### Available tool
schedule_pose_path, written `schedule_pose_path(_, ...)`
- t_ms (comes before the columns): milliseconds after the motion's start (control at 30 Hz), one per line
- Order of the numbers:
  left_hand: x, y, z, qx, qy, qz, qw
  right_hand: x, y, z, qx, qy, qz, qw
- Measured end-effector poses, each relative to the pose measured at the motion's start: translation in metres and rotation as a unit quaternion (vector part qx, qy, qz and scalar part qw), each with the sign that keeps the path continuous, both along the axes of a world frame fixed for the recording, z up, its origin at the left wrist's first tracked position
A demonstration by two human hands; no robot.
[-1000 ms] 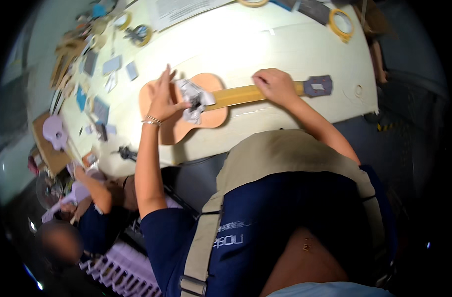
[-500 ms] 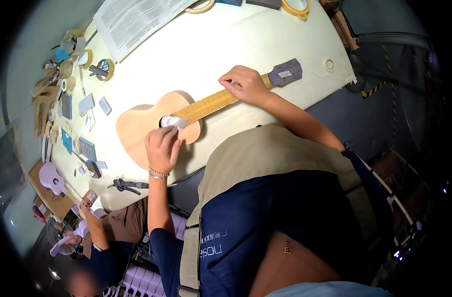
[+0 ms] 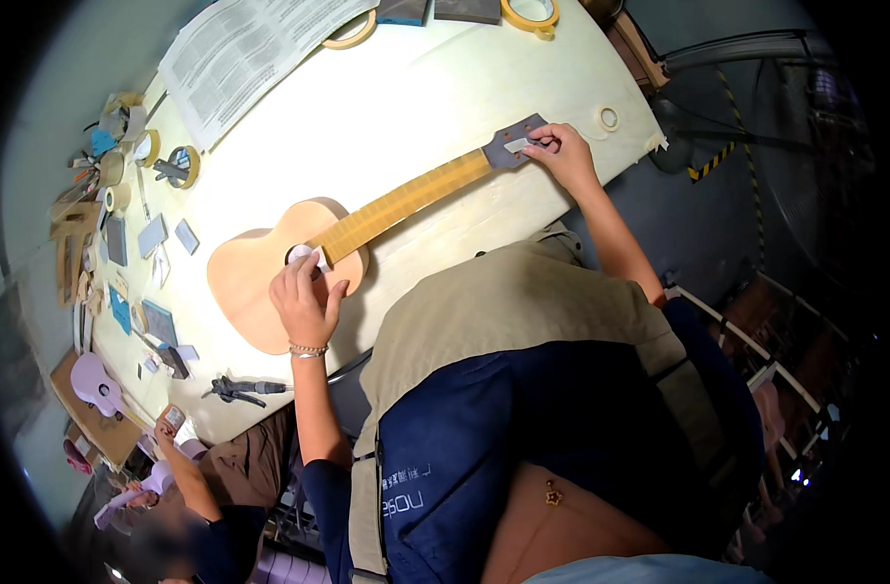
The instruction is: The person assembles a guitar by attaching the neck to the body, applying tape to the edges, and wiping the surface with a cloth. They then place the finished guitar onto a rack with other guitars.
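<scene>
A pale wooden ukulele (image 3: 255,263) lies slantwise on the bench, its body to the left. Yellow masking tape (image 3: 406,206) covers its neck. On the dark headstock (image 3: 503,154) sits a small white rectangular patch (image 3: 516,145). My left hand (image 3: 304,300) rests over the soundhole, fingers stretched out and thumb apart, its fingertips against crumpled white paper (image 3: 323,261) in the hole. At the headstock, my right hand (image 3: 564,156) has its thumb and fingertips bent together at the right end of the white patch; the exact contact is partly hidden.
Newspaper (image 3: 245,63) and tape rolls (image 3: 530,12) lie along the bench's far side. Sanding blocks (image 3: 153,236), more tape and scraps crowd the left. An air gun (image 3: 236,389) lies at the near edge. A co-worker's arm (image 3: 187,467) is at the lower left, near lilac ukuleles (image 3: 96,384).
My right hand has moved from the neck to the headstock. The white paper has gone further into the soundhole beneath my left hand. The whole view has shifted slightly.
</scene>
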State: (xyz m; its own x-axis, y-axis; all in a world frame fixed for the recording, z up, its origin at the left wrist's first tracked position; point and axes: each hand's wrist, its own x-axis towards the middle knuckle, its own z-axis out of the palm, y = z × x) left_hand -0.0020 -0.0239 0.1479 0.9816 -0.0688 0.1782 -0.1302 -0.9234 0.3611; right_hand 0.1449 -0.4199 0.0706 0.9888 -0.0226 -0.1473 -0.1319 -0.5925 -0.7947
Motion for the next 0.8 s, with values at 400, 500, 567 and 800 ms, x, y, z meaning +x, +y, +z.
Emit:
schedule_pose_path(400,-0.005,0.003,-0.011,0.121,0.080,0.003,0.989,0.001,0.002,-0.012,-0.051,0.118,-0.036,0.991)
schedule_pose_path(500,-0.009,0.003,-0.019,0.099,0.040,0.013,0.994,0.003,0.004,-0.009,-0.085,0.134,-0.032,0.987)
schedule_pose_path(567,-0.011,0.002,-0.021,0.097,0.026,0.015,0.995,0.003,0.010,0.003,-0.119,0.162,-0.048,0.978)
schedule_pose_path(800,-0.012,-0.008,-0.032,0.120,-0.012,0.042,0.992,-0.005,0.016,0.001,-0.148,-0.086,0.041,0.984)
